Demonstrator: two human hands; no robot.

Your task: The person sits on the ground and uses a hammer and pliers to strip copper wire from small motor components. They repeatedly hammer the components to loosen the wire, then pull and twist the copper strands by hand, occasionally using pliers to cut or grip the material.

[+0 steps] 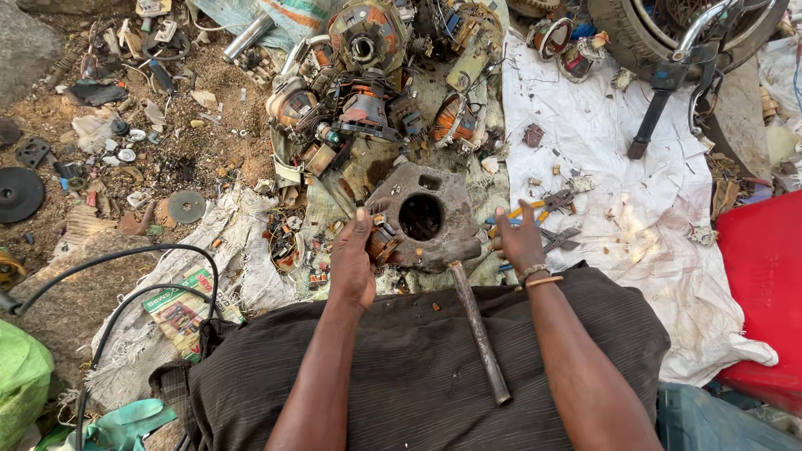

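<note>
A rusty metal block with a round hole lies on the ground in front of me. My left hand holds a small copper-wound motor part against the block's left edge. At the block's right side my right hand hovers with fingers spread, holding nothing, close to orange-handled pliers. A hammer rests with its head by the block and its steel handle across my lap.
A heap of copper motor windings and housings sits beyond the block. White cloth covers the ground to the right, a red container at the far right. Black cable and grinding discs lie left.
</note>
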